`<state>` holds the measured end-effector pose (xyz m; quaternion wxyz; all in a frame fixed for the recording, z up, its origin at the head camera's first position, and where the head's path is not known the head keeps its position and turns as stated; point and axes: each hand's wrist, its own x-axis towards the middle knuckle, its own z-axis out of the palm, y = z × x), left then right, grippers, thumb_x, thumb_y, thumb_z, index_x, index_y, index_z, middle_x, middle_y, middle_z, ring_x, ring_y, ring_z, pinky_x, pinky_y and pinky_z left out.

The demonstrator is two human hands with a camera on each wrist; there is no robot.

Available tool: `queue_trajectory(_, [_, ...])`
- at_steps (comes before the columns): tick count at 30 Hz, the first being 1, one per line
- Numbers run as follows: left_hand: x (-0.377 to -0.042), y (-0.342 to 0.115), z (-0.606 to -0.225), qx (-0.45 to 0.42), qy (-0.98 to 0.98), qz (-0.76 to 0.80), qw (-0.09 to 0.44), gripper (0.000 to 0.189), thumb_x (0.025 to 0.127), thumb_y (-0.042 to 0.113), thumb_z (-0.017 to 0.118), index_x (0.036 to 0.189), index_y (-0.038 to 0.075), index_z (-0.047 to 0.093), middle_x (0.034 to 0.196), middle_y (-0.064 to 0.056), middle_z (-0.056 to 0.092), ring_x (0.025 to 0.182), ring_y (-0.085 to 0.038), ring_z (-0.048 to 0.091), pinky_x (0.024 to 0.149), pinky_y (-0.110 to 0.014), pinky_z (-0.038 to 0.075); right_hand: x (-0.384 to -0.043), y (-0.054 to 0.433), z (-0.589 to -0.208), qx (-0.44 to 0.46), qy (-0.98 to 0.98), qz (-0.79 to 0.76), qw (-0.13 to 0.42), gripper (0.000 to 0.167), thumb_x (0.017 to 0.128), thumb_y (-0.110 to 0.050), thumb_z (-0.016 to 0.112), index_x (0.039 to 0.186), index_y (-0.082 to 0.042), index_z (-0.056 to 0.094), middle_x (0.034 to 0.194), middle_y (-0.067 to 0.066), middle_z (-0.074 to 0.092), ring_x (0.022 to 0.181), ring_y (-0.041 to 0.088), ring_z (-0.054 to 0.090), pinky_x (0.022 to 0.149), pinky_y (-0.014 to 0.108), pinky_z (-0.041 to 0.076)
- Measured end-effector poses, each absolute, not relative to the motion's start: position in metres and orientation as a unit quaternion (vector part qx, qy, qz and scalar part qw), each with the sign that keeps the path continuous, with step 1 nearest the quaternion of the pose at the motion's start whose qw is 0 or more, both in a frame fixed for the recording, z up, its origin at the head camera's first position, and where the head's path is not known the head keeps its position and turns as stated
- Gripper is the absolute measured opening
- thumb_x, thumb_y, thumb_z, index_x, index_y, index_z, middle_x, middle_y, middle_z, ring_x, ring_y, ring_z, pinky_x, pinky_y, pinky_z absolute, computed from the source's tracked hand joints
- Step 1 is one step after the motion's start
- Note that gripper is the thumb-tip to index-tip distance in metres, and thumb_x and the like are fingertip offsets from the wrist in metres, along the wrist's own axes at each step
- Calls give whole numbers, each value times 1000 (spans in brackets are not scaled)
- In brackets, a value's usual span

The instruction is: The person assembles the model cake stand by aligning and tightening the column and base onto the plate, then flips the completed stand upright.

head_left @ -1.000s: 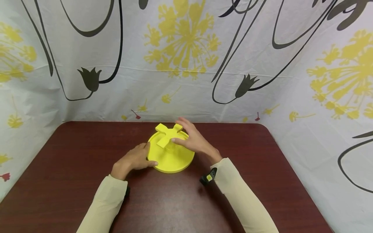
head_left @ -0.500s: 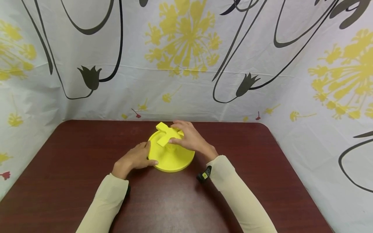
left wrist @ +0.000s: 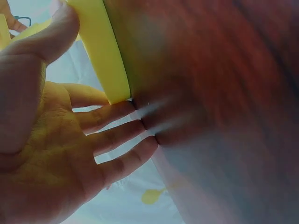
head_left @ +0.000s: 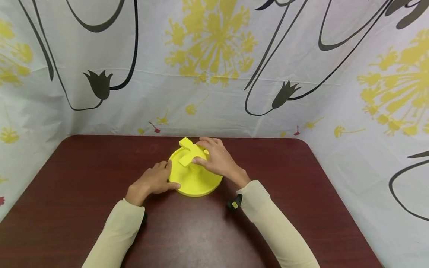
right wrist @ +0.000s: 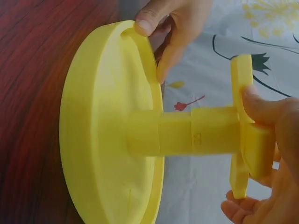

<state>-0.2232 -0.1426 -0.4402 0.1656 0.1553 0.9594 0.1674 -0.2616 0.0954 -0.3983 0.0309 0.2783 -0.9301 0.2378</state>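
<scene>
Two hands are working a yellow stand near the middle of a dark red table.

The left hand is lying at the left edge of the yellow disc, thumb hooked over the raised rim and the other fingers straight beside it, their tips touching the table; in the left wrist view the thumb is pressing the rim while the fingers are lying loosely spread. The disc is sitting flat, with a short post standing up from its centre, so the long axis is pointing straight up from the table. On top of the post, the cross-shaped cap is lying level. The right hand is reaching in from the right and is the nearer one to the cap, gripping it with thumb and curled fingers.
</scene>
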Motion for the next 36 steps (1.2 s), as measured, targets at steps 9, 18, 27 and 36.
queue_trajectory(9, [-229, -156, -440, 165, 944, 211, 194, 110, 85, 46, 77, 158, -1, 9, 161, -26, 19, 148, -47, 14, 112, -70, 19, -270, 150, -412, 293, -886, 352, -70, 99, 82, -43, 80, 159, -20, 22, 167, 4, 9, 153, 27, 12, 115, 59, 28])
queue_trajectory(18, [-240, -160, -441, 173, 943, 197, 207, 110, 83, 41, 80, 159, 1, 10, 161, -27, 16, 149, -48, 10, 114, -67, 16, -275, 176, -444, 277, -910, 271, -148, 123, 71, -41, 89, 160, -8, 11, 166, 17, 7, 153, 33, 9, 119, 55, 22])
queue_trajectory(27, [-244, -158, -448, 203, 938, 216, 182, 101, 81, 31, 84, 157, 4, 24, 161, -23, 22, 149, -43, 18, 114, -66, 19, -272, 166, -460, 280, -924, 219, -141, 116, 71, -42, 89, 159, -11, 20, 161, 11, 30, 147, 33, 27, 116, 56, 27])
queue_trajectory(36, [-250, -161, -453, 235, 931, 233, 156, 97, 74, 24, 89, 152, 2, 37, 148, -25, 44, 135, -40, 43, 109, -54, 37, -268, 162, -462, 272, -923, 242, -122, 112, 67, -35, 93, 156, -11, 29, 155, 12, 39, 143, 31, 35, 116, 47, 32])
